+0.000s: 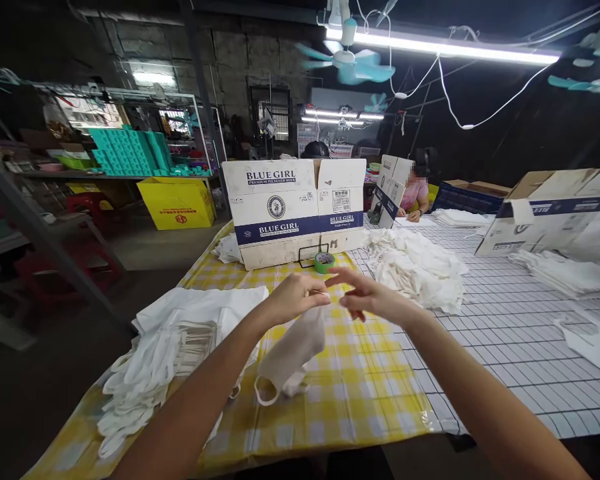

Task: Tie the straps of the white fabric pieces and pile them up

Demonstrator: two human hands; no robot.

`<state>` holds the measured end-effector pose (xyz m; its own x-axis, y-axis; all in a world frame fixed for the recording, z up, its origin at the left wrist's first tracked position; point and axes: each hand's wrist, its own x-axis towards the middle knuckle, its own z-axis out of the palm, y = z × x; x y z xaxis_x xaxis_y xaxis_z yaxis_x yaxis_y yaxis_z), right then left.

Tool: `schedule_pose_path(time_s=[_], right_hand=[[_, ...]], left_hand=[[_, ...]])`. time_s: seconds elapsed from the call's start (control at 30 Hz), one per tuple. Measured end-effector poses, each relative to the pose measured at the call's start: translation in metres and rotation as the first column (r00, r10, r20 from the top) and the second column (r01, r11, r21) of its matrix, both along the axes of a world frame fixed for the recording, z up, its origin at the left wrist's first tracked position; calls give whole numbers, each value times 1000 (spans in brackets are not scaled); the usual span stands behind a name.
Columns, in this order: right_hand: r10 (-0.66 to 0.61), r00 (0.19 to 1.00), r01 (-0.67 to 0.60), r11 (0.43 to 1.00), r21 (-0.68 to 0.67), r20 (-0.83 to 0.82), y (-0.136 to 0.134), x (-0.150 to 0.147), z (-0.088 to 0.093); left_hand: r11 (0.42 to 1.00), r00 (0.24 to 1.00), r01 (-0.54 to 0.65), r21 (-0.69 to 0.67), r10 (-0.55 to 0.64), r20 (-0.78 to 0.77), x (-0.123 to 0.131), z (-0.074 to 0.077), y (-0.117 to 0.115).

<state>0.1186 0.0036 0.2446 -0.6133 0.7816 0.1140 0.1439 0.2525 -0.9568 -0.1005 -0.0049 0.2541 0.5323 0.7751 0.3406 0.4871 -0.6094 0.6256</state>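
My left hand point(300, 298) is closed, thumb and fingers pinching the top of a white cloth piece with a loop point(296, 350). That piece hangs down over the yellow checked cloth, shaped like a face mask, its loop lowest. Just to the right, my right hand point(367, 297) has its fingers apart and bent, with nothing seen in them; the index finger points towards the left hand. A pile of similar white looped pieces point(150, 360) lies by my left forearm. Behind my hands stands a roll of green tape point(324, 262).
A Blue Girl carton point(293, 230) stands upright at the table's back. A heap of white cloth point(415, 267) lies right of centre on the grid-patterned cloth point(510, 347). Another person point(415, 197) sits across the table. Further cartons point(545, 210) stand at right.
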Motion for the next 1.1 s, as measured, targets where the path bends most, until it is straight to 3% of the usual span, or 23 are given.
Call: schedule_pose_path(time_s=[0.07, 0.2, 0.3, 0.4, 0.5, 0.6, 0.73, 0.93, 1.1], right_hand=[[93, 996, -93, 995, -42, -4, -3, -22, -5], [84, 996, -81, 993, -86, 38, 6, -36, -20], [48, 996, -41, 995, -93, 79, 14, -32, -26], [20, 994, -13, 998, -67, 106, 16, -28, -27], [-1, 971, -15, 998, 65, 239, 14, -24, -27], [28, 958, -82, 980, 179, 286, 14, -21, -26], [210, 969, -219, 974, 64, 128, 10, -24, -23], [253, 965, -256, 966, -45, -70, 7, -36, -32], [234, 945, -254, 965, -63, -227, 1, -43, -35]], left_hand=[[998, 998, -13, -68, 17, 54, 8, -4, 5], [941, 977, 21, -337, 53, 208, -2, -18, 11], [802, 947, 194, -565, -3, 321, -19, -38, 9], [691, 919, 281, -666, 6, 393, -30, -61, 4], [722, 907, 250, -645, 59, 417, -30, -72, 2], [769, 907, 273, -578, -6, 421, -22, -66, 4], [799, 919, 295, -524, -87, 385, -14, -48, 5], [736, 902, 410, -539, -239, 360, -26, -29, 3], [753, 925, 376, -540, -274, 262, -44, -15, 3]])
